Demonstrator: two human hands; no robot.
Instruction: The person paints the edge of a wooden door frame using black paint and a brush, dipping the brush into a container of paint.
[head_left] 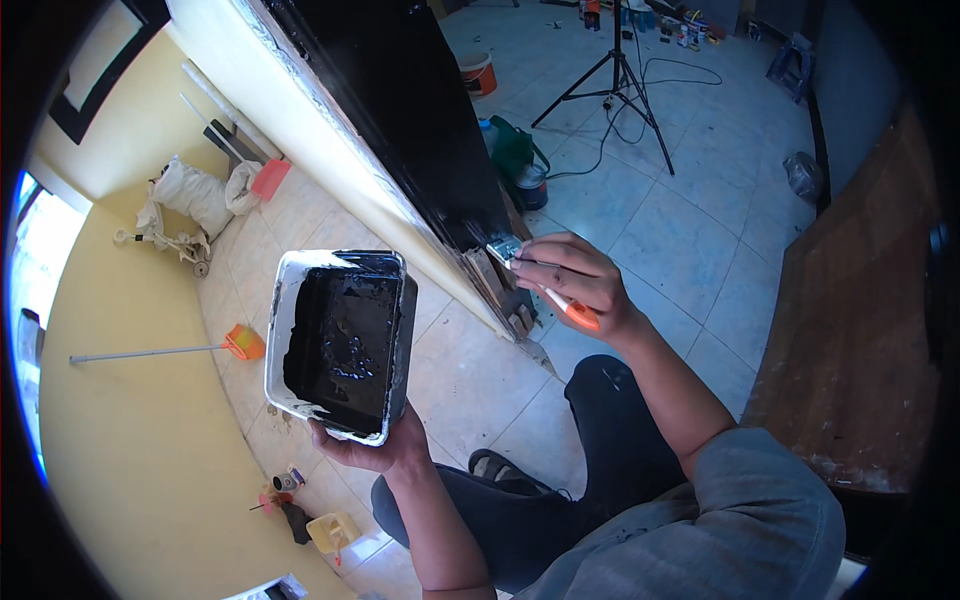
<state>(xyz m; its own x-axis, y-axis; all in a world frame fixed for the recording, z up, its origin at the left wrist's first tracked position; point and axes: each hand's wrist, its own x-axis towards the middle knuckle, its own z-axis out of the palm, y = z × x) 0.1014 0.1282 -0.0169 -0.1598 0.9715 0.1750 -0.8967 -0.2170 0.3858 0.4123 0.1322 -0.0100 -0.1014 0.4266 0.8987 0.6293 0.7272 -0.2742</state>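
My left hand [385,445] grips the lower corner of a white rectangular tub [280,370], its thumb over the near side. Glossy black paint [350,330] coats the inside of the tub and streaks its rim. In my right hand [580,275] is a paintbrush with a white and orange handle [580,315] and a metal ferrule [504,248]. The bristle end points left, against or very close to the lower part of a black-painted door frame [400,110]; I cannot tell whether it touches. Bare, unpainted pieces show at the frame's foot [490,280].
A black tripod [615,85] with a trailing cable stands beyond the frame, near a green container [515,145] and an orange-white bucket [478,75]. White sacks [190,195], a red dustpan [270,180] and a long-handled orange tool [243,342] lie left. A brown wooden panel [860,330] stands right.
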